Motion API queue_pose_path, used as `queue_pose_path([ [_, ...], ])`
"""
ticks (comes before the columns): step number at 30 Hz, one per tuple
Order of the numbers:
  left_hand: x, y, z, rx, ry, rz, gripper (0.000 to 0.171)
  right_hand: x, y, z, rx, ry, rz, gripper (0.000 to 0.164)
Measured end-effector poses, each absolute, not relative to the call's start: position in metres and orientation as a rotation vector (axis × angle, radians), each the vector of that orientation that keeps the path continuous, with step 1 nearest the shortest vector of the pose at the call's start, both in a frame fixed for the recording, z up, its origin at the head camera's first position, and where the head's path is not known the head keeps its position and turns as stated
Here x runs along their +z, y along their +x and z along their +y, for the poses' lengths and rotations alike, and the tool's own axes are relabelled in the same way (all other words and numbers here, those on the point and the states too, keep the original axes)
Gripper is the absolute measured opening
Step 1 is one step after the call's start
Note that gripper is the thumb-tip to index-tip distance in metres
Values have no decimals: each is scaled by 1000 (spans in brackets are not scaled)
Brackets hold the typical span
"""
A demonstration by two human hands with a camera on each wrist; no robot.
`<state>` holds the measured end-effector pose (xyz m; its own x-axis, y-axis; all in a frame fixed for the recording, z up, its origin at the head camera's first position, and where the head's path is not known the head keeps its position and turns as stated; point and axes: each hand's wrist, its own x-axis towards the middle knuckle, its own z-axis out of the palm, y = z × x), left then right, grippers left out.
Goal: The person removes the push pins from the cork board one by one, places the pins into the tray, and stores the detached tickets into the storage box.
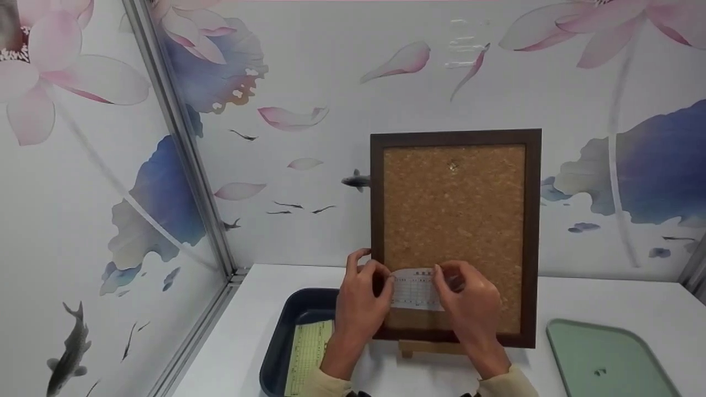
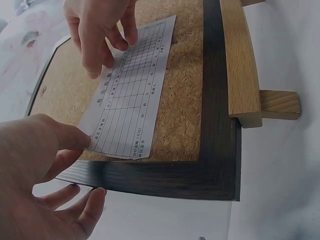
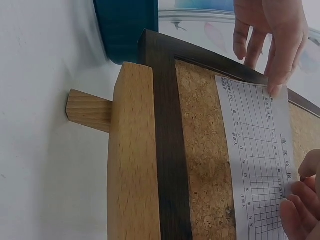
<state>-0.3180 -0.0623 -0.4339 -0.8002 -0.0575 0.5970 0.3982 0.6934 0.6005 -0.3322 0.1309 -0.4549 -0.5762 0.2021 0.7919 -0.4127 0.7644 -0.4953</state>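
Observation:
A cork board (image 1: pixel 452 220) in a dark wooden frame leans upright on a small wooden easel (image 2: pixel 242 60). Low on its cork lies a white printed receipt slip (image 1: pixel 416 292), a ruled form. My left hand (image 1: pixel 363 295) pinches the slip's left end between thumb and index finger, its other fingers past the frame's left side. Along the slip's upper edge, near the printed title, the curled fingertips of my right hand (image 1: pixel 471 298) pinch the paper. That hand covers the slip's right part in the head view.
A dark blue tray (image 1: pixel 276 342) with yellow-green printed slips (image 1: pixel 309 353) stands left of the board. At the right is a pale green tray (image 1: pixel 606 342) holding a few tiny items. High on the cork sits a small shiny piece (image 1: pixel 453 165). Printed wall panels rise behind.

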Motion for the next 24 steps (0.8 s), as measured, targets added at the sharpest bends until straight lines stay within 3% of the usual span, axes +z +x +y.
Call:
queue_pose_path([
  [24,-425,-306,-96,-961,-192,-2304,8,-444,-308,153,859,150,-1993,15],
])
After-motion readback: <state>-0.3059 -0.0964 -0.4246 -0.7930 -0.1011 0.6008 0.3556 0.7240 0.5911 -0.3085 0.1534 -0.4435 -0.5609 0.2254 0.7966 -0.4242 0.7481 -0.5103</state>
